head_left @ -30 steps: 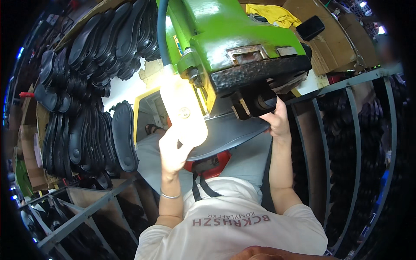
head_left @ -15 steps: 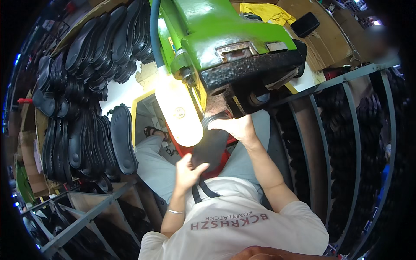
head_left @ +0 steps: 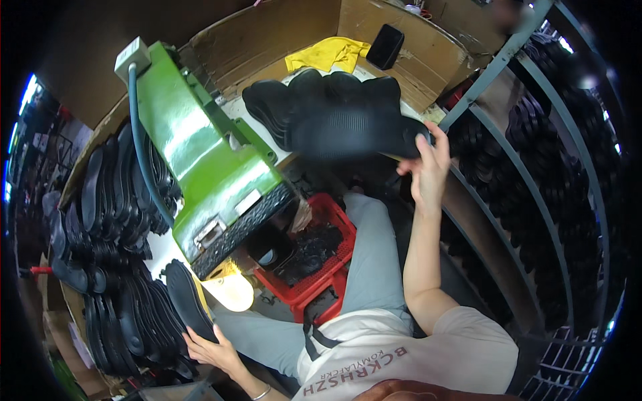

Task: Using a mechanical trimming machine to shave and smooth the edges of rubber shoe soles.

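My right hand [head_left: 428,164] holds one end of a black shoe sole [head_left: 354,132] between thumb and fingers, in front of a row of soles on the far surface. Motion blurs this sole, and its ribbed face shows. At the near left, my left hand [head_left: 212,351] grips the lower end of another black sole [head_left: 185,297], the outermost of a tightly packed row of soles [head_left: 144,317]. Behind the first held sole, several more soles [head_left: 307,87] lie side by side with their rounded ends up.
A green machine [head_left: 210,167] with a lit lamp [head_left: 234,291] stands between my arms. Below it is a red basket [head_left: 341,234] with black scraps. Cardboard [head_left: 281,40], a yellow cloth [head_left: 331,53] and a black box-like piece [head_left: 385,47] lie beyond. A metal rack [head_left: 495,83] with soles is on the right.
The view has turned right. My right hand has carried its sole from the machine to the far row. My left hand has let go of that sole and taken hold of another at the left.
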A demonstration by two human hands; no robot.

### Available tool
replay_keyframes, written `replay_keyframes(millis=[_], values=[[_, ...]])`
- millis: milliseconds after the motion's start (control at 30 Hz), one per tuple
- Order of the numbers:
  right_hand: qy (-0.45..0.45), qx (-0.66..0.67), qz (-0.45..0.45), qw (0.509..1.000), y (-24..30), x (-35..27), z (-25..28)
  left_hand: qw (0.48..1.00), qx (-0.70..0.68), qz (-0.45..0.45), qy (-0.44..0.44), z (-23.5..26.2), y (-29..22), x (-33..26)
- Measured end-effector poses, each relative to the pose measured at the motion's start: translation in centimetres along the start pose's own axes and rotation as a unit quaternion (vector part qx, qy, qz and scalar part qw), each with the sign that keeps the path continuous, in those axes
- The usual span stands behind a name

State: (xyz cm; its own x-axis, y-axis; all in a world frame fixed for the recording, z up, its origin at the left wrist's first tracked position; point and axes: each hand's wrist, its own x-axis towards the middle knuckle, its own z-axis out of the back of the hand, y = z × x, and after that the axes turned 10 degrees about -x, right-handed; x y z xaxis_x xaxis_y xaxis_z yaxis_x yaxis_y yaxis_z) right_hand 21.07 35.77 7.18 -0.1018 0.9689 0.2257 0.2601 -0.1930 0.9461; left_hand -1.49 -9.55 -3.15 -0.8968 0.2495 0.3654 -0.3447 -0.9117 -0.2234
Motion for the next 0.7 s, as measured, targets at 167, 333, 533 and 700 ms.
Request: replay_keyframes(millis=[167,333,533,700], values=[[-0.040,0.006,-0.114,0.993,-9.1,6.7,-3.8,0.998,0.041,0.005,0.040,-1.3,-1.1,-0.4],[-0.024,-0.102,-0.171,0.980,-9.5,3.1,-4.8,0.976,-0.195,-0.095,-0.036,1.2,0.6,1.0],[0.361,-0.141,-0.397,0.832,-10.3,-11.0,-3.3,0.870,-0.374,-0.260,0.189,6.0,-7.8,2.1],[0.489,0.096,-0.458,0.736,-8.6,-16.5,2.3,0.741,-0.561,-0.259,0.265,0.0,-12.3,1.3]])
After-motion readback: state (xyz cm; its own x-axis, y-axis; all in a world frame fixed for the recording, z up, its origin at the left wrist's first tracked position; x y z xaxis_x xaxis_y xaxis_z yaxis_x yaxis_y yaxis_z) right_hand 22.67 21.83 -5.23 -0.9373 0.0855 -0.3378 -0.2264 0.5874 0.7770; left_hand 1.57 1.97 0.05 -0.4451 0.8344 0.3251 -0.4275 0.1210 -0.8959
